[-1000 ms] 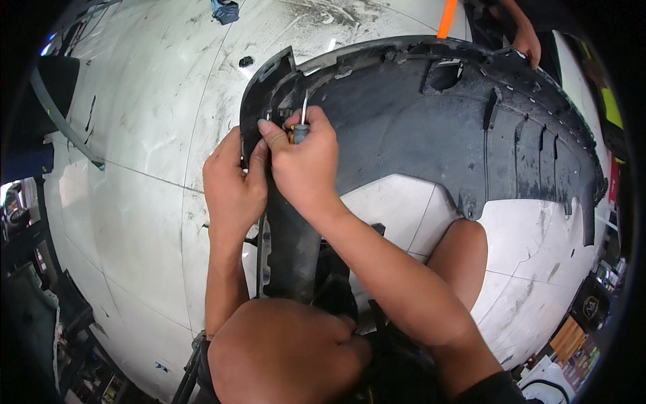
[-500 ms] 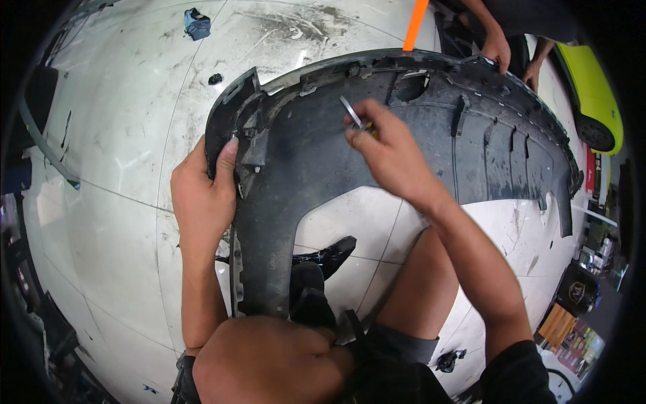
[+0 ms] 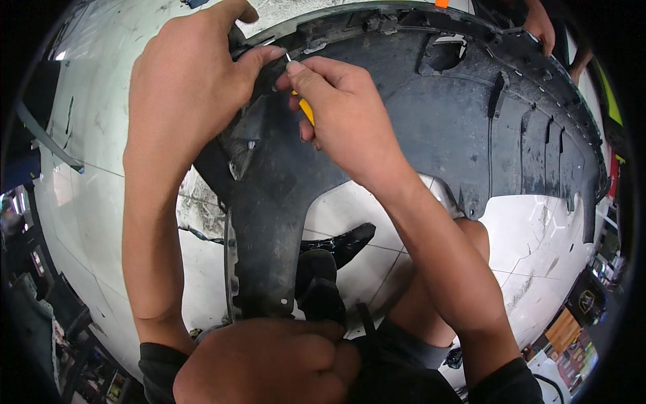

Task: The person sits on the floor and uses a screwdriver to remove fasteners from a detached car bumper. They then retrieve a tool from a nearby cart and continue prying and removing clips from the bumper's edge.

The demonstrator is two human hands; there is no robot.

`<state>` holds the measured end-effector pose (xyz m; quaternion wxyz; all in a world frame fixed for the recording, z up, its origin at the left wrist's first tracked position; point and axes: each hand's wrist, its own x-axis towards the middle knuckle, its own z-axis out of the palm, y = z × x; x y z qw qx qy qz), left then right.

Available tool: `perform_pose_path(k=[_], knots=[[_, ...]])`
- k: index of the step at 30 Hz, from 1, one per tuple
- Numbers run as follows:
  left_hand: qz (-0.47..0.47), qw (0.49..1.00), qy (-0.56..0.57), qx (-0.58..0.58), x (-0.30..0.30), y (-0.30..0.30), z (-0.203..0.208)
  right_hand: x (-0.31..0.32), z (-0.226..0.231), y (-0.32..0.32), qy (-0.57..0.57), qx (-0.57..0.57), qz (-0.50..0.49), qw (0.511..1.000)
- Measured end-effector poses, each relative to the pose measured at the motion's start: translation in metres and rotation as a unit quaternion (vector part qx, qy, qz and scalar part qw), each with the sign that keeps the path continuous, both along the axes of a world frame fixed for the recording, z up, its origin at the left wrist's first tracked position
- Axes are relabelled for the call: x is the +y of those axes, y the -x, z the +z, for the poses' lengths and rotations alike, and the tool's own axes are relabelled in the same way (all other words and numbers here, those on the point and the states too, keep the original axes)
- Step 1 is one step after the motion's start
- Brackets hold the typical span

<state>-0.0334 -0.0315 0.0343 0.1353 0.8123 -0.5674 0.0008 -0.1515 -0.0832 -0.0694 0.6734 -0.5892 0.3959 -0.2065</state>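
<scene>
A large dark plastic car bumper lies with its hollow inner side up, arching across the space in front of me. At its upper left edge, my left hand grips the rim with the thumb stretched toward the right; some of its fingers are out of sight behind the hand. My right hand is closed around a yellow-handled utility knife. The knife's thin metal tip points up beside my left thumb, close to the bumper's rim. Whether the tip touches the plastic I cannot tell.
Another person's hand rests at the bumper's far right edge. An orange strip stands behind the far rim. A crumpled black piece lies on the tiled floor inside the arch. A yellow-green car shows at the right.
My left hand has shifted up along the bumper's left edge to the corner. The right hand has brought the knife leftward and up, next to the left thumb. My view has tilted lower.
</scene>
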Motion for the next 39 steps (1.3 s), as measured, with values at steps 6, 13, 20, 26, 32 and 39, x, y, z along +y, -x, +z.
perform_pose_path(k=[6,13,20,26,32,39], knots=[[-0.027,0.999,-0.024,0.019,-0.001,-0.012,-0.013,0.000,-0.001,0.002,-0.011,-0.009,-0.039,0.999],[0.016,0.998,-0.059,0.014,-0.009,-0.026,-0.036,-0.003,-0.003,-0.001,0.042,-0.030,-0.060,0.997],[-0.108,0.994,-0.033,-0.002,0.007,-0.040,-0.035,-0.005,-0.002,-0.002,-0.092,-0.073,0.003,0.993],[-0.113,0.991,-0.041,0.057,0.006,-0.049,-0.040,0.002,-0.015,-0.013,-0.075,-0.147,-0.041,0.985],[-0.095,0.992,-0.055,0.067,0.009,-0.051,-0.039,0.000,-0.009,-0.012,-0.105,-0.139,-0.034,0.984],[-0.058,0.993,-0.038,0.092,0.010,-0.043,-0.041,0.015,0.000,-0.023,0.237,-0.049,-0.104,0.965]])
